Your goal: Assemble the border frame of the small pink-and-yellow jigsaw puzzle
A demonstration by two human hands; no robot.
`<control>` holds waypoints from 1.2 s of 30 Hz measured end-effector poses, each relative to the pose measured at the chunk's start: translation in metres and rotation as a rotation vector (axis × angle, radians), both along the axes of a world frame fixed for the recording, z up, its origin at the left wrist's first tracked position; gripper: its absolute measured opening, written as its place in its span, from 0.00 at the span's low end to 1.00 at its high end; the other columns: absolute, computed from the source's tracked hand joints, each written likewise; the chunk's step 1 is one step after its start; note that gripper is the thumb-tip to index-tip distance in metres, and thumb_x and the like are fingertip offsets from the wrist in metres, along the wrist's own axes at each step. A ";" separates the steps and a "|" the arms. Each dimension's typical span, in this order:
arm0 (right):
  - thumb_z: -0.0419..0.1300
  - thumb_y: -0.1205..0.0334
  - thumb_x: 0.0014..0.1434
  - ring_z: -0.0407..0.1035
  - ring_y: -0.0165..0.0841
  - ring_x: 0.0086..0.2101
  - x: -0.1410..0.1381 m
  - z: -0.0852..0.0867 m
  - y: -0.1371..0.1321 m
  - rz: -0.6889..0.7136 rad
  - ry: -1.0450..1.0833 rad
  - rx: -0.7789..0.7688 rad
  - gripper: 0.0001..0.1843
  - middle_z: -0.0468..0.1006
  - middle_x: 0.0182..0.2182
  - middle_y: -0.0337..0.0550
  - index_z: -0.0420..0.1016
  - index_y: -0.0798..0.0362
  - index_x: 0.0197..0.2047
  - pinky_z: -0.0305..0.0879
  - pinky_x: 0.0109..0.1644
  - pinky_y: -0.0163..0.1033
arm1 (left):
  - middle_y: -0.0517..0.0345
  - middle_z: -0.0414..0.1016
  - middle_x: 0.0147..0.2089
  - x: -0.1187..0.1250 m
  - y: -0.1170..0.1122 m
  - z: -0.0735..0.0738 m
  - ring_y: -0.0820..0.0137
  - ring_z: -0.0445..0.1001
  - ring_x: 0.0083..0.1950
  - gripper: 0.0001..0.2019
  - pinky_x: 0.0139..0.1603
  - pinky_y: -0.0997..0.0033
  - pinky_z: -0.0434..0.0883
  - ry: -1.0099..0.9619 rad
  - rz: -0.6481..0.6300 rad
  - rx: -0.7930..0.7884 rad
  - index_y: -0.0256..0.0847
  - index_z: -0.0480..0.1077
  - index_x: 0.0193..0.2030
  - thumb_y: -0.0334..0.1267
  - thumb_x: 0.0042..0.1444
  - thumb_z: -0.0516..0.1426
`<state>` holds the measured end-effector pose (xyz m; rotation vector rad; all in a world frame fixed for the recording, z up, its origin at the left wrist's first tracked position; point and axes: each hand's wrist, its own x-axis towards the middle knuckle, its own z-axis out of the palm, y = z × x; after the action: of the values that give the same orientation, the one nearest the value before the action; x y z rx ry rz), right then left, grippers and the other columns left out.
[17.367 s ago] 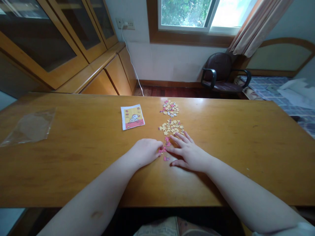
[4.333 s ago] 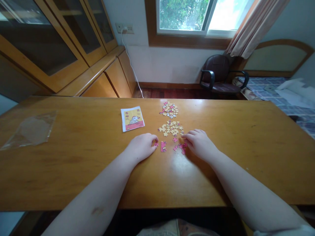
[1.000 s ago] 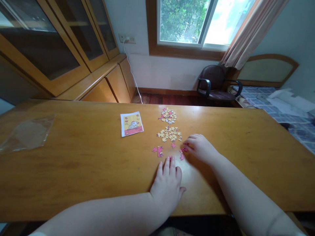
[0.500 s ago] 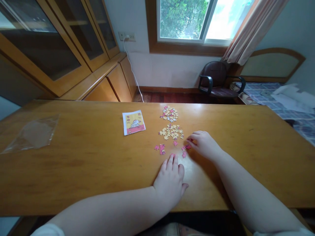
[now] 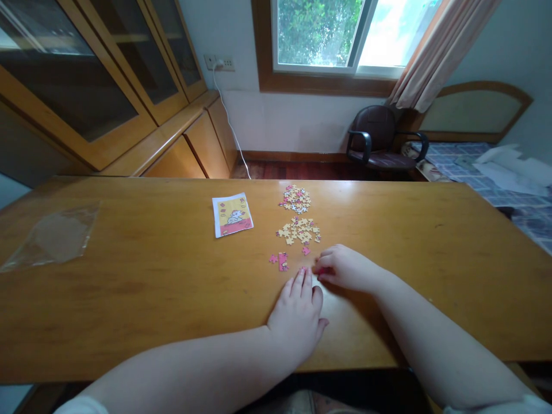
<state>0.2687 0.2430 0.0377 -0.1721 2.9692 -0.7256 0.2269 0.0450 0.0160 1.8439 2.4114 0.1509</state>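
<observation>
My left hand lies flat on the table with its fingers stretched out, the fingertips on a pink bit of puzzle. Just right of those fingertips, my right hand has its fingers curled down to the tabletop around a pink puzzle piece, mostly hidden under them. Left of the fingertips lie a joined pink section and a single pink piece. Another loose pink piece sits above them. Farther off are a spread of pale, mostly face-down pieces and a mixed heap of pieces.
A picture card with a white cartoon animal lies left of the heaps. The clear plastic bag is at the far left of the wooden table. Beyond the table stand an armchair and a cabinet.
My right hand has moved left and toward me, onto the pink pieces beside my left fingertips, covering them. My left hand stays nearly in place.
</observation>
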 end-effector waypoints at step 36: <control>0.55 0.67 0.61 0.73 0.32 0.37 -0.002 -0.008 0.027 -0.385 -0.058 0.215 0.14 0.80 0.36 0.43 0.82 0.48 0.39 0.64 0.42 0.33 | 0.34 0.56 0.69 -0.006 0.003 0.002 0.53 0.57 0.69 0.31 0.65 0.53 0.60 -0.041 -0.062 -0.020 0.32 0.62 0.64 0.52 0.61 0.53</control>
<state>0.2672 0.2704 0.0296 0.4363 3.0257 -0.4231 0.2209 0.0484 0.0181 1.8845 2.3174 0.1572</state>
